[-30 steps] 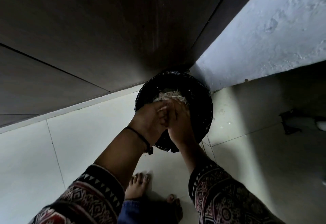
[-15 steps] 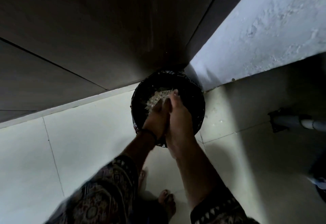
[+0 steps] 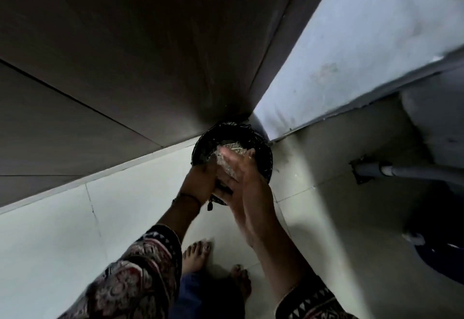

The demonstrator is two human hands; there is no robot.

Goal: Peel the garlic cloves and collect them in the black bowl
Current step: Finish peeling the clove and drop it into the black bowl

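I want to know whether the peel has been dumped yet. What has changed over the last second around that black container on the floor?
The right hand has opened: its curled fingers are now straight and blurred, lying across the left hand above the black container. Whether the left hand holds anything is unclear. Unchanged: the container in the corner, pale scraps inside it.

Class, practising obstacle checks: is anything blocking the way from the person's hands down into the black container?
Nothing visible does. Left hand and right hand hover over the black container's open top, pale flakes between them.
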